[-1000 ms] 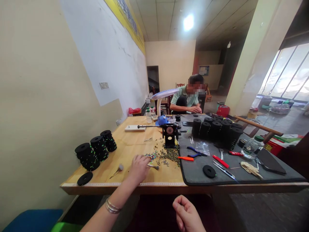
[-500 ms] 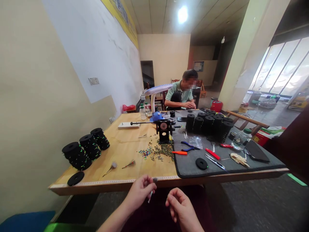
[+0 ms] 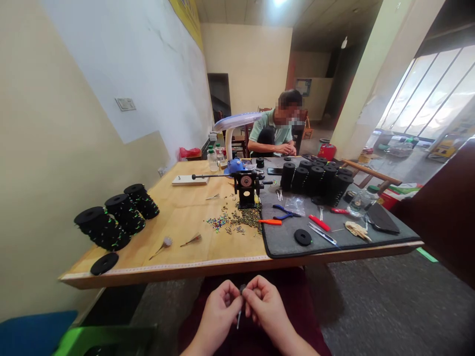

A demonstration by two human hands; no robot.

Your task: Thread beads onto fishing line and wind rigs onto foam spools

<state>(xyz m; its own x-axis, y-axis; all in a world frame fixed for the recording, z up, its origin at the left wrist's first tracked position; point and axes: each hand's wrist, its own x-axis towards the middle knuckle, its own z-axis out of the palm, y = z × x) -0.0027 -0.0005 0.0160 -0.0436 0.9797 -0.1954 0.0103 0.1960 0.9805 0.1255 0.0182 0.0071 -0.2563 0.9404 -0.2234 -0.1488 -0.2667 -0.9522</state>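
Wooden surface (image 3: pixel 178 212) crowded, slim piece (image 3: pixel 238 320) held out beyond its edge

Across the room's long surface, a co-worker (image 3: pixel 272 131) bends over work of their own. From where I stand, the nearer person has both hands in front of the near edge, over a dark red lap (image 3: pixel 297 296). The slim piece, pale below, hangs tilted between them. Their left hand (image 3: pixel 219 307) has it pinched between thumb and finger. Their right hand (image 3: pixel 265 304) meets it at the upper, darker end, fingertips drawn together; whether that second grip truly clasps it, I cannot tell.

What worries me is the drop. With no surface underneath, one loosened pinch could send the piece into the lap's folds or onto the speckled floor (image 3: pixel 363 301), where something so small would be hard to spot. Squeezing too hard might bend it, if it is as delicate as it looks.

Reaching forward has its own hazard: a trailing wrist could sweep the two brush-like bundles (image 3: pixel 191 240) aside, or scatter the colored beads (image 3: pixel 218 222) into the brassy pieces (image 3: pixel 248 217) just beside them.
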